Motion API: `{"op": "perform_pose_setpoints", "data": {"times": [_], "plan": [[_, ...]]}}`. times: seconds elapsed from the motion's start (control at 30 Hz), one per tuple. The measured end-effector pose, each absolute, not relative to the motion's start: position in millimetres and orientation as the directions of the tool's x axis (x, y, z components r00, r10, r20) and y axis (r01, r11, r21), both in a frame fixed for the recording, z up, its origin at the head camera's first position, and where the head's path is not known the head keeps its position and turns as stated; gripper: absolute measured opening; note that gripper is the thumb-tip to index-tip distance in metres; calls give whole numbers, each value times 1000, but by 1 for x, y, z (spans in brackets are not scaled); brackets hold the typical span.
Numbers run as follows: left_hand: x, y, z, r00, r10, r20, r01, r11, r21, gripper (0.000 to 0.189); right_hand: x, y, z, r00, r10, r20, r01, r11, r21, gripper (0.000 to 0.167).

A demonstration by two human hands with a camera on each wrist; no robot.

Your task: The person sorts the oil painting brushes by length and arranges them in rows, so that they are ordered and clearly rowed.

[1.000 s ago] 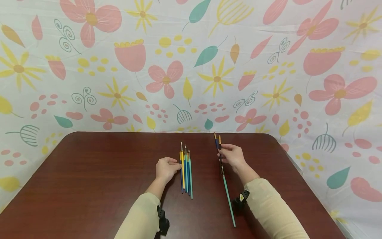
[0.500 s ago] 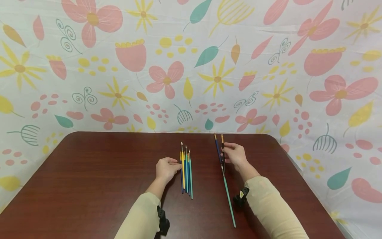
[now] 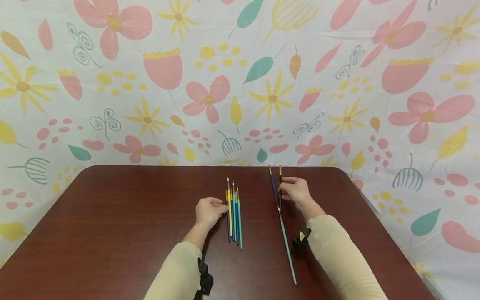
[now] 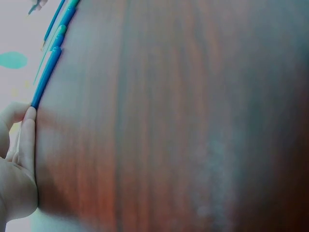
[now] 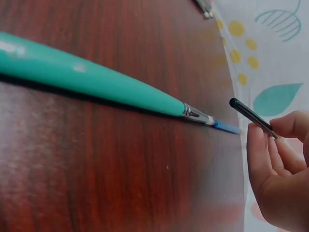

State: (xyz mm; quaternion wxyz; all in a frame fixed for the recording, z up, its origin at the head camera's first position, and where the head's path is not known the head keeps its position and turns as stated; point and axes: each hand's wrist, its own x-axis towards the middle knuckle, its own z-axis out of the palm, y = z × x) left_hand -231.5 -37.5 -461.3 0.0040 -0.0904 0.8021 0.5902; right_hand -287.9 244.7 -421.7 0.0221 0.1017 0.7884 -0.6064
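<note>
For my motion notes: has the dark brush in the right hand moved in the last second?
Yes: in the head view, the dark brush has moved slightly right, against the small printed teal leaf.

My left hand (image 3: 211, 213) was at the left side of a row of paintbrushes (image 3: 233, 218) on the table (image 3: 131, 233). Well to its right, my right hand (image 3: 295, 191) held one brush (image 3: 280, 183) just right of a far brush (image 3: 273, 183); a near brush (image 3: 288, 250) lay before that, closer to me. A cloth (image 3: 210, 137) hung behind the table.
</note>
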Motion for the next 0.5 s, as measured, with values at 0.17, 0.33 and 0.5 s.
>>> {"op": "perform_pose_setpoints", "data": {"times": [0.17, 0.33, 0.5], "plan": [[-232, -38, -459, -983, -140, -118, -155, 290, 944, 25, -294, 246, -420, -972, 158, -173, 211, 261, -942, 42], [-231, -39, -460, -983, -140, -120, -157, 295, 942, 25, -299, 247, -421, -969, 168, -181, 224, 289, -931, 41], [-230, -39, -460, -984, -131, -117, -151, 291, 945, 26, -305, 248, -423, -964, 199, -176, 235, 330, -914, 40]]}}
